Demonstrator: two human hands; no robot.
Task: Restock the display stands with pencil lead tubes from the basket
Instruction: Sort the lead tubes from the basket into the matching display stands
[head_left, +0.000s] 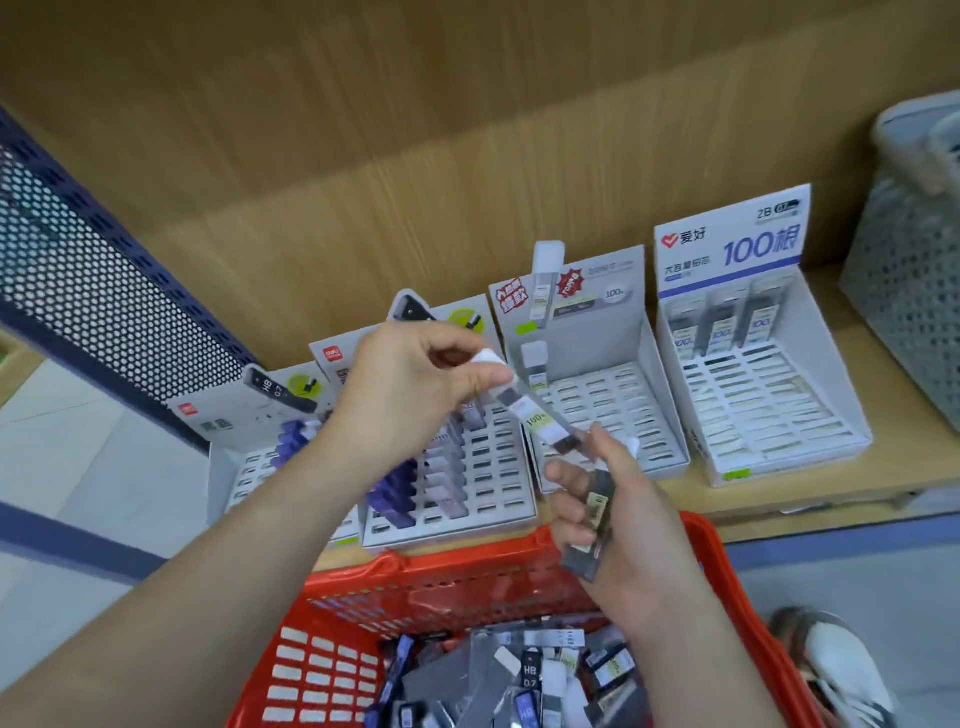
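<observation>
My left hand (415, 384) pinches the white cap end of a clear pencil lead tube (535, 410), held slanted above the display stands. My right hand (613, 519) grips a small bundle of dark lead tubes (592, 525) just above the red basket (467, 587), its fingertips close to the lower end of the slanted tube. The basket holds several more tubes (524, 680). Four white display stands sit on the wooden shelf: one far left (234, 467), one partly filled with purple and grey tubes (498, 467), one with a single tube standing (613, 405), and one at the right (753, 405).
A blue perforated metal panel (93, 301) stands at the left. A grey mesh basket (909, 291) sits on the shelf at the right. A wooden back panel (415, 156) rises behind the stands. A shoe (831, 670) shows on the floor at the lower right.
</observation>
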